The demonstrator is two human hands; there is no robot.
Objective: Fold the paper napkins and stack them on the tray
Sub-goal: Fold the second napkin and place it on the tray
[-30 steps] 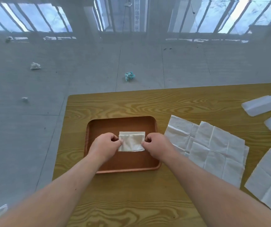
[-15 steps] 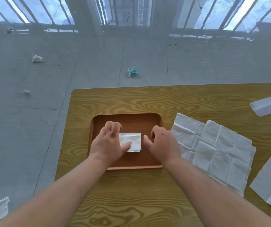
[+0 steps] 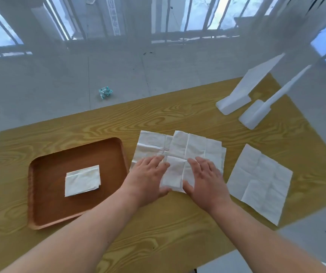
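A folded white napkin (image 3: 82, 180) lies alone in the brown tray (image 3: 46, 211) on the left of the wooden table. To the tray's right, unfolded white napkins (image 3: 185, 146) overlap in a loose pile. My left hand (image 3: 148, 178) and my right hand (image 3: 205, 182) rest flat on the near part of that pile, fingers spread, a strip of napkin showing between them. Neither hand grips anything. Another unfolded napkin (image 3: 258, 182) lies apart near the table's right edge.
Two white plastic pieces (image 3: 242, 93) (image 3: 260, 111) lie at the table's far right. The wooden table (image 3: 178, 117) ends close on the left and right. On the grey floor beyond lies a crumpled blue-green scrap (image 3: 105, 92).
Both hands let go of the folded napkin, left it in the tray and moved right onto the unfolded pile. The view has swung to the right.
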